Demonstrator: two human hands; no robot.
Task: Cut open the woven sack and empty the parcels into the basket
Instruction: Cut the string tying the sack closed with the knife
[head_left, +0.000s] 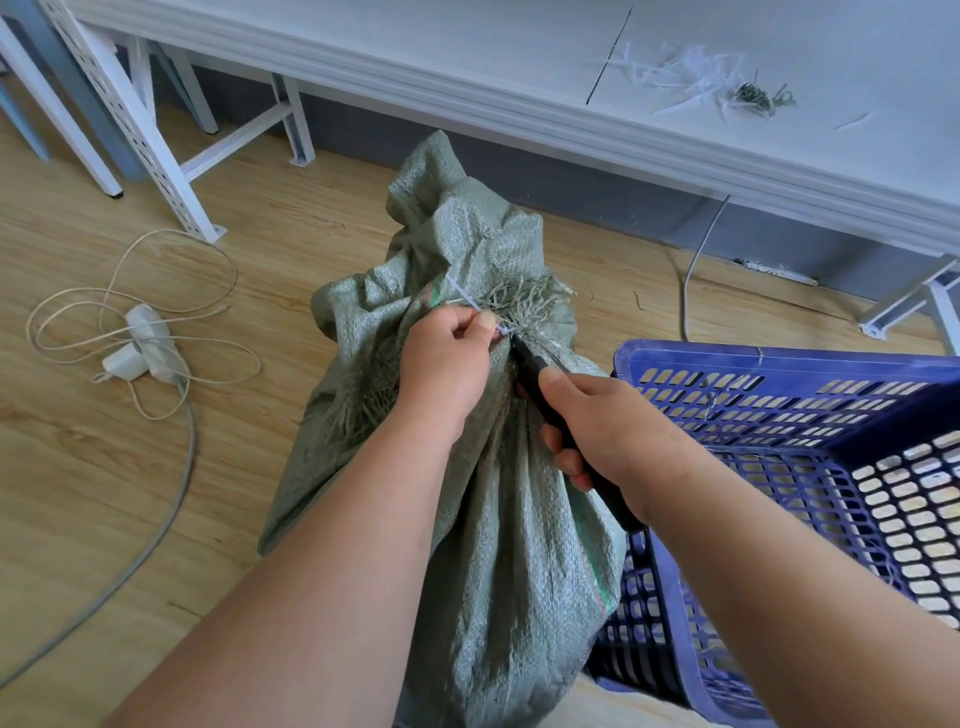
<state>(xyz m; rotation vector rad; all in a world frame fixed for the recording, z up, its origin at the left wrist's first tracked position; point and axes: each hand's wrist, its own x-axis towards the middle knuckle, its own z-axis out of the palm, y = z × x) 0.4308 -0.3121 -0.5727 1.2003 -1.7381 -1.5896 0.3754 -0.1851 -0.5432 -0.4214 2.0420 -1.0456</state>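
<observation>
A grey-green woven sack (498, 519) stands on the wooden floor in the middle of the view, its frayed neck bunched and bound by a white cable tie (467, 299). My left hand (447, 358) pinches the tie at the neck. In my right hand (613, 436) is a black-handled knife (535, 374), whose tip touches the sack's neck just right of the tie. A blue plastic basket (810, 457) with slotted walls sits on the floor right beside the sack. No parcels show.
A white table (571, 78) runs across the back, with cut ties and sack fibres (717, 88) on top. A white power strip with coiled cords (140, 343) lies on the floor at the left. White metal table legs (135, 119) stand at the back left.
</observation>
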